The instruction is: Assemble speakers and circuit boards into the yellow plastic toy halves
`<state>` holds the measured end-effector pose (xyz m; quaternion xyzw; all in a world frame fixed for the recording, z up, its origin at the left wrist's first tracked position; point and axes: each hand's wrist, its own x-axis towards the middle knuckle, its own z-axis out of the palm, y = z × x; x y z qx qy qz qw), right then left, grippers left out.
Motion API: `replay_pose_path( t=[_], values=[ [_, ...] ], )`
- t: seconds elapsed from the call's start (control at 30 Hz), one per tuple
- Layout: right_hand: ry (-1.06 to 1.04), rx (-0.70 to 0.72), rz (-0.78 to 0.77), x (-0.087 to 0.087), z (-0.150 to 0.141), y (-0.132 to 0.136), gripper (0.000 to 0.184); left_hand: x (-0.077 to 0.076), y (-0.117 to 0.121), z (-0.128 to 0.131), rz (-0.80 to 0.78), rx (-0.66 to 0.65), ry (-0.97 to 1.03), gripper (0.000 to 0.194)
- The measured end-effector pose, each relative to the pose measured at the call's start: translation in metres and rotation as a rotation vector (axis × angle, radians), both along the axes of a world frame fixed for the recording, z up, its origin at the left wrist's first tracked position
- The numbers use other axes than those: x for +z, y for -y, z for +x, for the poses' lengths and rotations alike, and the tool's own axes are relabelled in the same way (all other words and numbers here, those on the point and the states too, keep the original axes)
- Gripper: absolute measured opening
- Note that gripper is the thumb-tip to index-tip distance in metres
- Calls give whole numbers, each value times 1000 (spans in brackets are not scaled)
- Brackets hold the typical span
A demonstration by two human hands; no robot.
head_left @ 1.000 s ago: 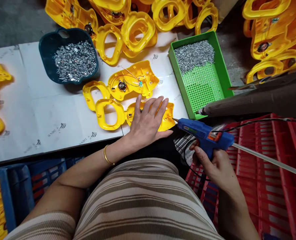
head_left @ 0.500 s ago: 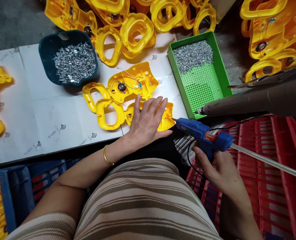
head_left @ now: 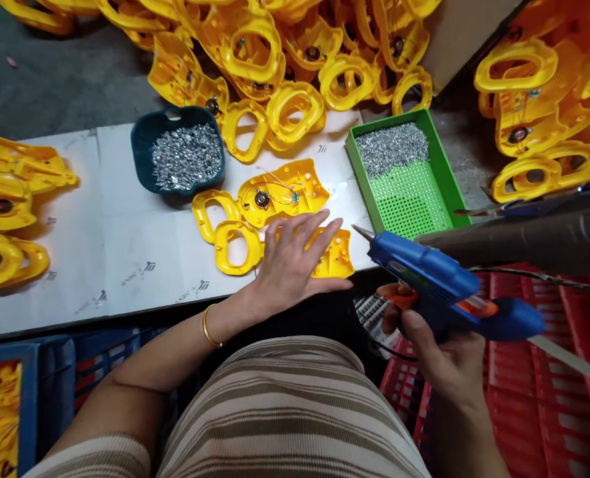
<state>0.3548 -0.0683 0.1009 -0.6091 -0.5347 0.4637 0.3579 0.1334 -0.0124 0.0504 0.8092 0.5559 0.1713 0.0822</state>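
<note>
My left hand (head_left: 292,262) lies flat, fingers spread, on a yellow plastic shell (head_left: 337,255) at the near edge of the white board (head_left: 125,245). Just behind it lies a second yellow shell (head_left: 279,189), inside up, showing a small round speaker and thin wires. My right hand (head_left: 437,348) is wrapped round the grip of a blue glue gun (head_left: 439,282). The gun's metal tip points left, a little to the right of the shell under my left hand. A clear glue stick (head_left: 568,355) juts from the gun's back.
A dark teal tub (head_left: 143,143) and a green tray (head_left: 454,192) both hold small silver screws. Heaps of yellow shells (head_left: 295,60) lie behind and at both sides. Red crates (head_left: 548,398) stand at right, a blue crate (head_left: 56,372) at left. A grey powered tool (head_left: 523,239) crosses the right side.
The glue gun has risen and come nearer the camera, its tip still pointing left. The view has tilted up, showing more of the yellow heap. My left hand stays on the shell.
</note>
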Motion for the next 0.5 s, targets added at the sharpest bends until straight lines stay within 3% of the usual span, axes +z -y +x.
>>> replay_pose_path(
  t=[0.07,0.13,0.27,0.5],
  values=[
    [120,14,72,-6,-7,-12,25,1,-21,-11,41,97,6,70],
    [200,55,93,-11,-11,-26,27,-1,-47,-21,57,162,5,76],
    [260,114,65,-22,-12,-47,35,-12,-86,-26,5,94,-41,94],
    [304,138,6,-35,-8,-59,38,-18,-87,-17,-55,-53,40,87]
  ],
)
